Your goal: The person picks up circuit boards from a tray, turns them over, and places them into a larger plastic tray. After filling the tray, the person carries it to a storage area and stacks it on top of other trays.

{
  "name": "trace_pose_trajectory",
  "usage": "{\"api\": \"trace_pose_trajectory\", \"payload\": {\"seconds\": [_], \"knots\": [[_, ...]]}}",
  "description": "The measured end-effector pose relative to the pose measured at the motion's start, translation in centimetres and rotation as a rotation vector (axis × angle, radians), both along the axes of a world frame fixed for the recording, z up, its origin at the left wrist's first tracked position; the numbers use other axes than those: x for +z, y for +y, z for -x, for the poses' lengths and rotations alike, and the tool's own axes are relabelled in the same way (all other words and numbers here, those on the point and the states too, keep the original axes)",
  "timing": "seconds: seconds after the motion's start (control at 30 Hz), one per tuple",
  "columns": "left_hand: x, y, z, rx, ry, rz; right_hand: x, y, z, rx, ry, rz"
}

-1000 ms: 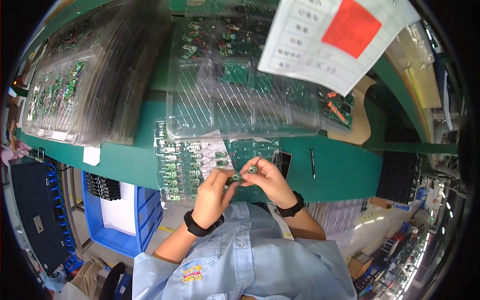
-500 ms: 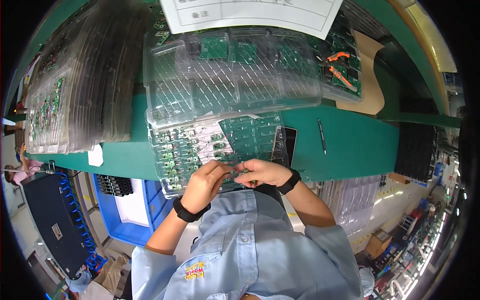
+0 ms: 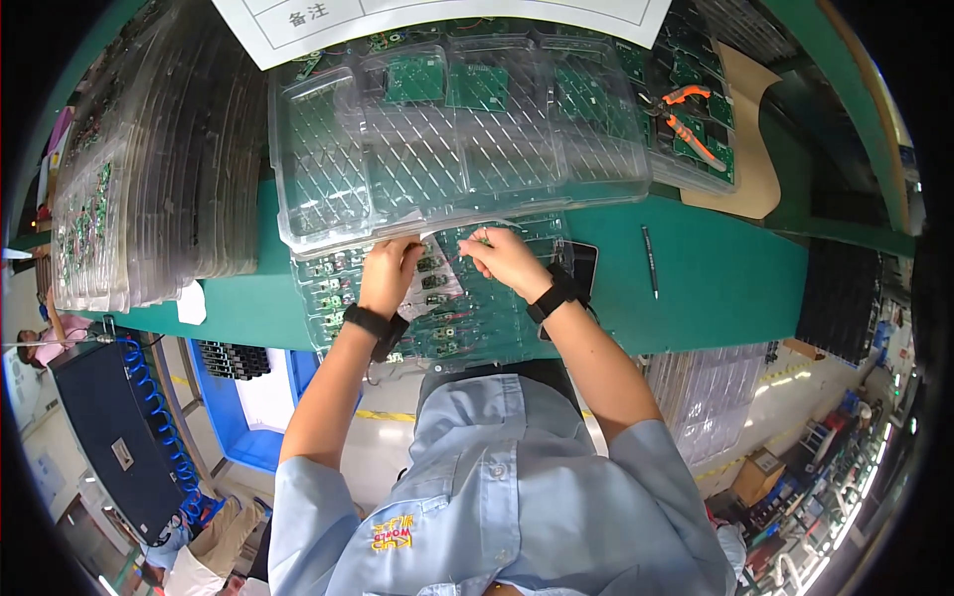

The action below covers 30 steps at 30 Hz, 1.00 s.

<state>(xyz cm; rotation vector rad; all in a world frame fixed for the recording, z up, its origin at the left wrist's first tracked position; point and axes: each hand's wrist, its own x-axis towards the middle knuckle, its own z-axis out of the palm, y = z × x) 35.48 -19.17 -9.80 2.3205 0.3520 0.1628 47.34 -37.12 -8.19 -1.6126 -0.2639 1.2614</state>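
A clear plastic tray (image 3: 333, 283) lies on the bench in front of me, with small green circuit boards (image 3: 437, 282) sitting in its slots and a pale sheet showing in the middle. My left hand (image 3: 390, 274) reaches over the tray's far part. Its fingers are closed together, and whatever is between the fingertips is too small to make out. To the right, my right hand (image 3: 509, 260) pinches a small green circuit board, only a bit of which shows between thumb and fingers. Both hands are apart, near the front edge of a clear divided tray (image 3: 417, 159).
Tall stacks of clear trays (image 3: 169, 169) stand at the left. Orange-handled pliers (image 3: 693, 141) rest on boards at the far right. A pen (image 3: 650, 261) and a dark phone (image 3: 582, 268) lie on the green bench (image 3: 715, 268). A paper form (image 3: 437, 22) hangs over the back. A blue bin (image 3: 238, 437) is below left.
Both hands have moved away from my body, toward the tray's far edge. They were close together near the front edge and are now spread apart.
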Motion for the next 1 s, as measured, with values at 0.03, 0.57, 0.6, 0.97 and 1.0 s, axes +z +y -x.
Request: {"api": "trace_pose_trajectory", "payload": {"seconds": [0.03,0.57,0.6,0.97,1.0], "knots": [[-0.8,0.2,0.0,0.031,0.024,-0.035,0.2,0.3,0.0,-0.025,0.001,0.013],[1.7,-2.6,1.0,-0.081,0.071,-0.601,4.2,-3.1,2.5,-0.442,0.505,-0.206],[3.3,-2.9,0.9,-0.085,0.068,-0.601,4.4,-2.9,2.7,-0.460,0.512,-0.213],[8.1,-4.8,1.2,-0.015,0.049,0.151,4.4,-0.4,5.4,-0.408,0.393,-0.223],[7.9,-4.4,1.2,-0.017,0.051,0.152,4.4,-0.4,5.4,-0.403,0.363,-0.216]]}}
